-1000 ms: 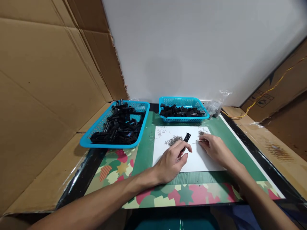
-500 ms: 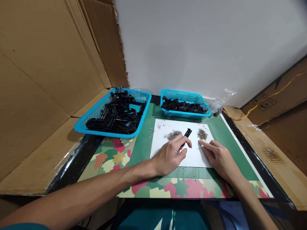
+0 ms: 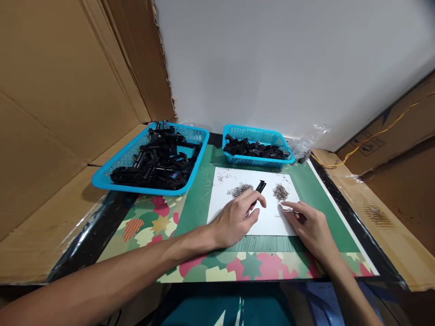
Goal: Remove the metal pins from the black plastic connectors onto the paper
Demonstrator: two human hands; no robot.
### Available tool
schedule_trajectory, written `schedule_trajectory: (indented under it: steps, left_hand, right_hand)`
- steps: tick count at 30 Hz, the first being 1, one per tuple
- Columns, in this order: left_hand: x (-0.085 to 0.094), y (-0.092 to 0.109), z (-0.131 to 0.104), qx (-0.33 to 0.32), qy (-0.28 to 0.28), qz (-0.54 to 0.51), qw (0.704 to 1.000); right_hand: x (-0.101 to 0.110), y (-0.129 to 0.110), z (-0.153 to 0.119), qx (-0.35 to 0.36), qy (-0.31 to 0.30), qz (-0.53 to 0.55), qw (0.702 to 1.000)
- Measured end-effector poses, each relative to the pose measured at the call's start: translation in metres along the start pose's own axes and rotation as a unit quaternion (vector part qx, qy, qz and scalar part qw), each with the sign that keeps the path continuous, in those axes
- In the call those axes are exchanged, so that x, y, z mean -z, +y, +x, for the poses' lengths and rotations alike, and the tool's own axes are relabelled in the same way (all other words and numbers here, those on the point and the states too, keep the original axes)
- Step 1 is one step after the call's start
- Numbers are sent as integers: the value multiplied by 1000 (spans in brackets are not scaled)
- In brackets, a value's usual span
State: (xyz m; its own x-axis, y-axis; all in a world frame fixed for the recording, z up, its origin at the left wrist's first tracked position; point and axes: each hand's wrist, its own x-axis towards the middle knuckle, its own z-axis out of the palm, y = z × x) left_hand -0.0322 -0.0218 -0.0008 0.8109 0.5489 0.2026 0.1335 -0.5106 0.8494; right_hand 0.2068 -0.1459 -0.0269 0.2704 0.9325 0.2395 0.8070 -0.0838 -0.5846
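At the left, the large blue basket (image 3: 96, 180) of black parts is best left well outside the reach of both wrists. On the white sheet (image 3: 265, 227), the left hand (image 3: 231, 222) rests with thumb and forefinger curved and their tips apart; whether the hidden fingers clamp the black part (image 3: 260, 186) cannot be told. That part juts out past the forefinger, slanting away from the person, between two piles of tiny metal pieces. Good handling here probably means bracing it firmly and low, its far end in full sight, without the knuckles brushing the left pile (image 3: 242, 190), which they nearly cover. The smaller blue basket (image 3: 258, 160) sits behind the sheet. The right pile (image 3: 280, 192) lies just beyond the right fingertips. The right hand (image 3: 311, 222) has thumb and fingers pinched around a thin metal tool (image 3: 291, 211), its tip pointing left near the paper. A light, even pinch, heel of the hand on the surface, should keep that tip steady; too hard a squeeze could flick a tiny piece away.
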Motion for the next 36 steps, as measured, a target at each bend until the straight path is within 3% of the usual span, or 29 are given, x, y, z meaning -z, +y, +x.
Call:
schedule_trajectory:
  steps: [7, 17, 25, 31, 36]
  left_hand:
    - [-1, 0, -1, -2, -15, 16, 1000]
    - [-2, 0, -5, -12, -31, 58, 998]
    - [-2, -1, -5, -13, -25, 45, 999]
    - [-2, -1, -4, -12, -25, 41, 999]
    - [0, -1, -3, -10, -20, 26, 999]
  right_hand:
    - [-10, -8, 30, -89, -22, 11, 996]
    - [-10, 2, 29, -48, -57, -77, 994]
    - [6, 5, 31, -61, 22, 79, 995]
    - [12, 11, 46, -62, 44, 78, 994]
    - [14, 2, 45, -84, 10, 284, 955]
